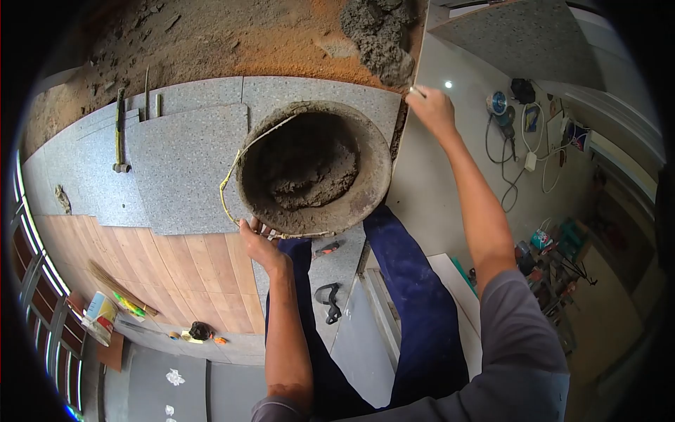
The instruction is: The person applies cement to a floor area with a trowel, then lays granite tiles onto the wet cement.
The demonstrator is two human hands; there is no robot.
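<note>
A grey, mortar-crusted bucket (383, 151) is tipped so its mouth faces me, with wet mortar (316, 179) inside. My left hand (261, 245) grips its lower left rim, where the thin wire handle (226, 179) with a yellow wrapping loops out to the side. Up and to the right, my right hand (434, 112) is closed around a short, pale-ended handle (418, 91); the rest of that tool cannot be made out. Just beyond this hand lies a heap of wet mortar (380, 42) on the sandy ground.
Speckled grey tiles (190, 169) lie left of the bucket, with a hammer (119, 133) on them. Wood-look tiles (204, 271) and a straw broom (119, 285) are lower left. Black goggles or a clamp-like item (328, 302) lies between my legs. Power tools with cords (505, 123) lie right.
</note>
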